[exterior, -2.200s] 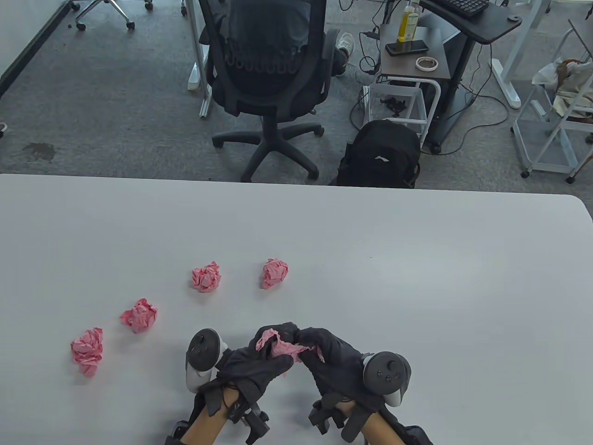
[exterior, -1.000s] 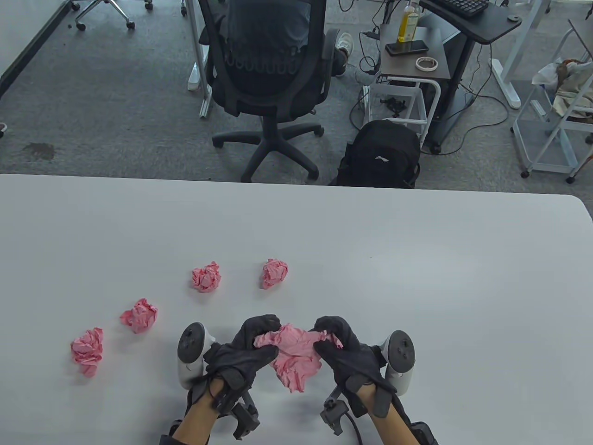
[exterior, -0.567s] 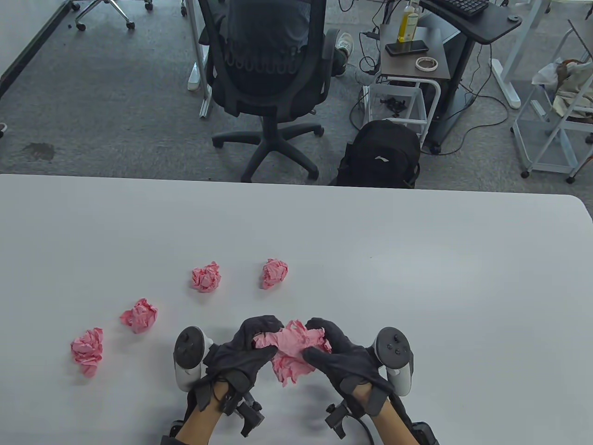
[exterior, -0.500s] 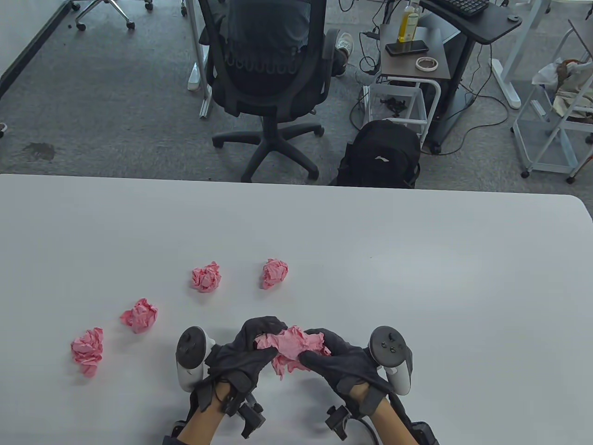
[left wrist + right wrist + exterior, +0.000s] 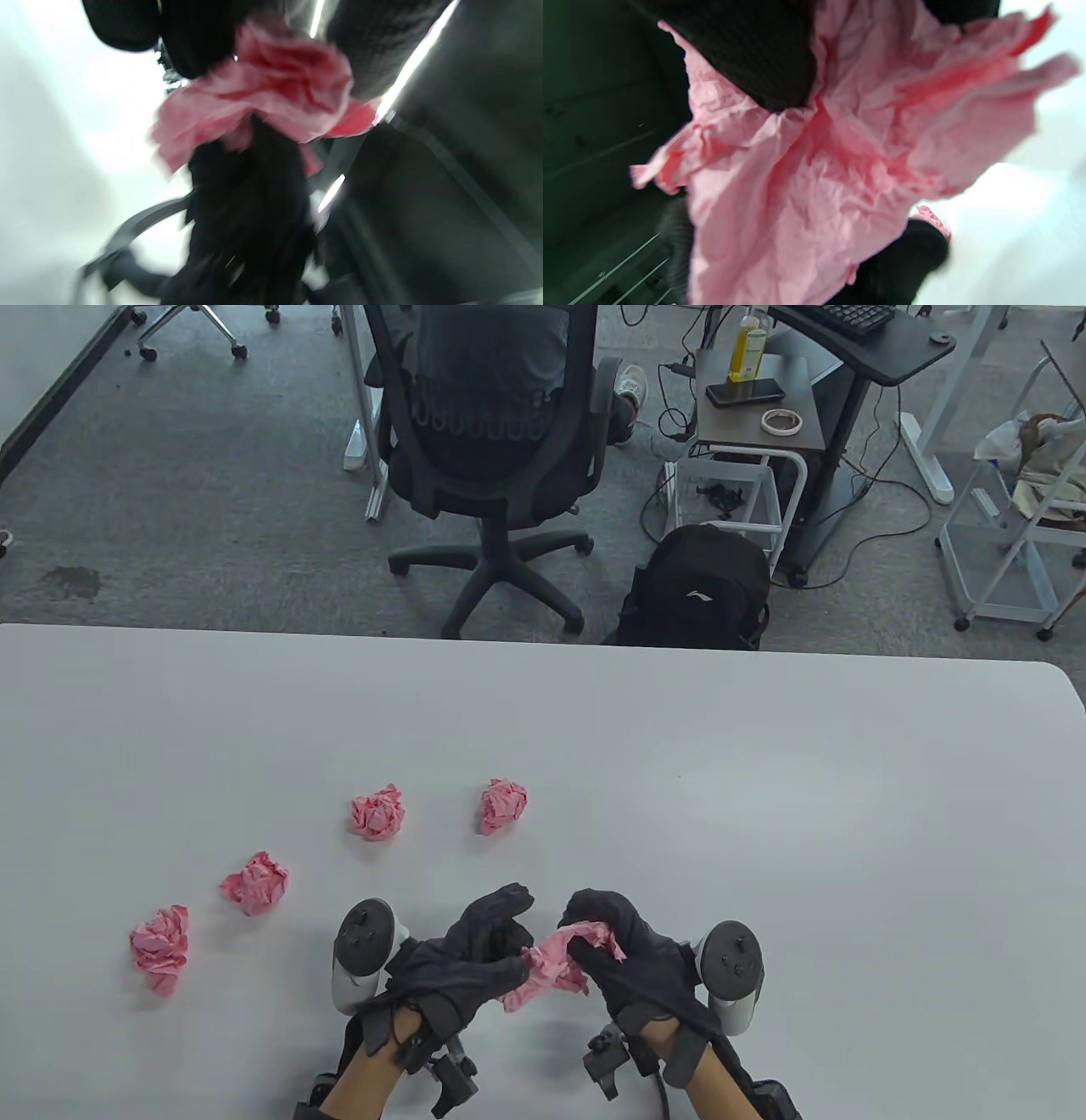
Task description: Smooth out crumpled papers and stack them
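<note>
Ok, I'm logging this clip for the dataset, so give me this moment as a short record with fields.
scene: white table, two gloved hands at its near edge
held paper: pink sheet, partly opened, creased
left hand: grips the sheet's left side
right hand: grips its right side
waiting: four pink balls, crumpled, lying apart on the table
stack: none yet

Table view sharp, evenly lit, soft overhead light; faint shadows under the paper balls (image 5: pixel 254 882) and hands on the table (image 5: pixel 764 780). Slight barrel bend at table edge. Left wrist view heavily motion-blurred, table blown out white, bright streaks between dark gloves. Right wrist view: pink paper (image 5: pixel 806 169) creases fairly clear at centre, blurred at right edge, background overexposed.
</note>
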Action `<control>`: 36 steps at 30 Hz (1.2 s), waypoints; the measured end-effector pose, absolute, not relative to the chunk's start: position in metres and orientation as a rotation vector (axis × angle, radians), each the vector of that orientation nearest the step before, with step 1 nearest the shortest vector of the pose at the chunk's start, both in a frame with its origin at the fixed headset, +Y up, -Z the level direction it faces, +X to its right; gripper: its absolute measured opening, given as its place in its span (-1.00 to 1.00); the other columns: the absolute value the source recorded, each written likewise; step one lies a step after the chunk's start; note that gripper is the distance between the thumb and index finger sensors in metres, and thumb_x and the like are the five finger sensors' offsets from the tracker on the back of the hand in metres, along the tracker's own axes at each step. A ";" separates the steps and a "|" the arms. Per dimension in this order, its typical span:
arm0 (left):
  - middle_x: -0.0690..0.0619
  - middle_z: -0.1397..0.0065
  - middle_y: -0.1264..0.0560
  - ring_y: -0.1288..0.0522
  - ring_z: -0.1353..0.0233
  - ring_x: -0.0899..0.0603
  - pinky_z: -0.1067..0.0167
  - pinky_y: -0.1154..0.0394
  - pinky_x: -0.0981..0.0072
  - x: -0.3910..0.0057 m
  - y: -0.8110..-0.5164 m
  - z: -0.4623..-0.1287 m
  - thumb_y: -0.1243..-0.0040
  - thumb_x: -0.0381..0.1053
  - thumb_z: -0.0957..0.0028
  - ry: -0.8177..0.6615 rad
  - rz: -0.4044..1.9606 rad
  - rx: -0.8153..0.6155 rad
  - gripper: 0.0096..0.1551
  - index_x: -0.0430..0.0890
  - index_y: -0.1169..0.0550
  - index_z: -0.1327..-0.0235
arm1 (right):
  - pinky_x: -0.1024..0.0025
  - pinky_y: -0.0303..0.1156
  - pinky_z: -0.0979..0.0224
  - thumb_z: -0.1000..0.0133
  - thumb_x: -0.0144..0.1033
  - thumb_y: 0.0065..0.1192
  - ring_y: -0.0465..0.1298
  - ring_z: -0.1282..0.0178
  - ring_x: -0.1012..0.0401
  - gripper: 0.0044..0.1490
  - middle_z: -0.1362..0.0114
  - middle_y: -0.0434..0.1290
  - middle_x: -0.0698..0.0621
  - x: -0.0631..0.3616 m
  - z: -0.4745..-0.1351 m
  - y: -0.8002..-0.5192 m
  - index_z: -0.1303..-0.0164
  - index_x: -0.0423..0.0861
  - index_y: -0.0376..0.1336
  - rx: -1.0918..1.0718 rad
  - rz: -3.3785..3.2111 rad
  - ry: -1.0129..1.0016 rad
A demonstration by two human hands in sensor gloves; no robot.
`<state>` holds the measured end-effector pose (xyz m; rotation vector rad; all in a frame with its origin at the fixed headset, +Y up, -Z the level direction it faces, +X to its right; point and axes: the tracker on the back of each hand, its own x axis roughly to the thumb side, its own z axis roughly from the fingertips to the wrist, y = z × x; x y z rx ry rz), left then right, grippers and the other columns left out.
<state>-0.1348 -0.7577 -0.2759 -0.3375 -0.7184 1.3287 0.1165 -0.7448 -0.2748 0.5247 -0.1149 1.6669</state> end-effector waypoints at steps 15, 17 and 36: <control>-0.07 -0.42 -0.51 -0.62 -0.30 -0.27 -0.30 -0.45 -0.20 -0.136 -0.754 -0.275 -0.29 0.14 -0.11 -0.594 1.296 -0.130 -0.33 -0.05 -0.45 -0.48 | 0.08 0.52 0.04 -0.06 -0.02 0.48 0.63 0.19 0.11 -0.17 -0.09 0.53 -0.02 0.119 -0.269 -0.736 -0.46 -0.04 0.16 0.470 1.930 -0.283; -0.04 -0.42 -0.51 -0.62 -0.30 -0.24 -0.31 -0.45 -0.17 -0.140 -0.757 -0.276 -0.26 0.16 -0.14 -0.611 1.395 -0.157 -0.35 -0.02 -0.45 -0.48 | 0.05 0.50 0.03 -0.02 0.14 0.48 0.62 0.18 0.09 -0.04 -0.09 0.53 -0.04 0.122 -0.273 -0.740 -0.50 -0.07 0.14 0.450 1.872 -0.189; 0.05 -0.36 -0.42 -0.52 -0.31 -0.14 -0.39 -0.37 -0.15 -0.155 -0.760 -0.280 -0.28 0.14 -0.15 -0.503 1.582 -0.099 -0.38 0.08 -0.42 -0.49 | 0.04 0.50 -0.04 -0.13 -0.25 0.33 0.64 0.09 0.06 -0.40 -0.12 0.56 -0.05 0.127 -0.283 -0.752 -0.38 -0.02 0.23 0.354 1.595 0.049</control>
